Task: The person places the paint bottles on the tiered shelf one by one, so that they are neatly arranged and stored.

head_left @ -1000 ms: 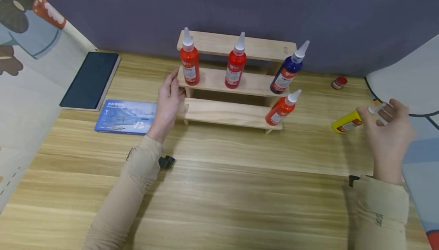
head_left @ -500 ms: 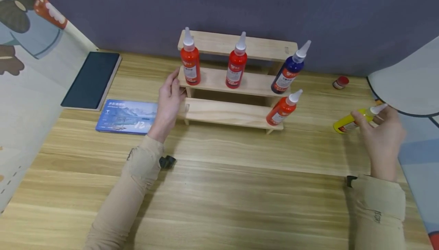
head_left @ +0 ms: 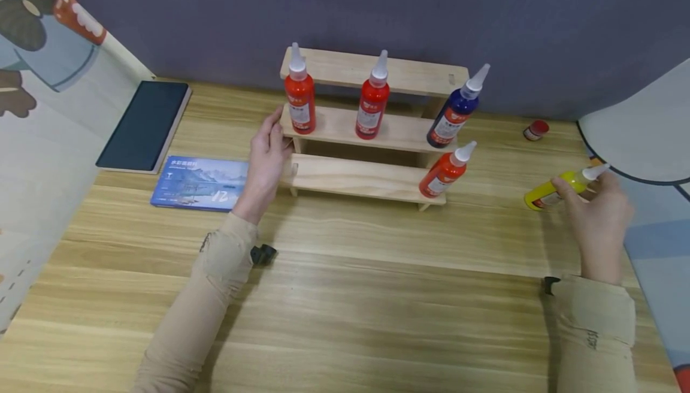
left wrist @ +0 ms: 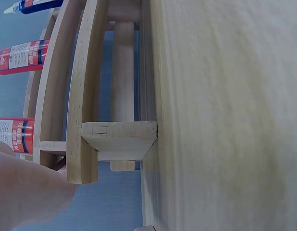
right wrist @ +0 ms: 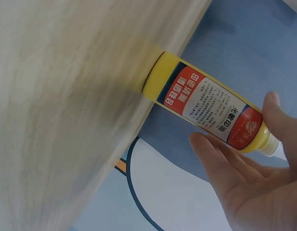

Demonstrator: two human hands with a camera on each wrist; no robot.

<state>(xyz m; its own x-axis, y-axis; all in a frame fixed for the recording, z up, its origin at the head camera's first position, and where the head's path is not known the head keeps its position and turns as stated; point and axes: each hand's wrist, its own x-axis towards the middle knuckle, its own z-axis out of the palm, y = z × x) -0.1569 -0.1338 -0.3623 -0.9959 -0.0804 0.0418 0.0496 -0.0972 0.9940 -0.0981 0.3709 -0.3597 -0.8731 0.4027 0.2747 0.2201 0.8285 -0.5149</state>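
My left hand (head_left: 266,156) grips the left end of the middle step of a three-tier wooden display rack (head_left: 350,176). Two red squeeze bottles, one at the left (head_left: 300,102) and one mid-step (head_left: 372,108), stand on that step with a blue bottle (head_left: 453,117) at its right end. Another red bottle (head_left: 443,174) stands at the right end of the lowest step. Off to the right, my right hand (head_left: 601,219) holds a yellow squeeze bottle (right wrist: 204,103) near its shoulder, thumb on one side, fingers on the other. Its base appears to rest on the table.
A small red-lidded jar (head_left: 536,130) stands behind the yellow bottle. Left of the rack lie a blue paint box (head_left: 196,183) and a dark green book (head_left: 142,126). A dark grey partition (head_left: 345,9) rises behind the rack, and printed panels flank the table (head_left: 377,321).
My right hand has shifted left and closed around the upper part of the yellow bottle, which stays in place. My left hand keeps its hold on the rack.
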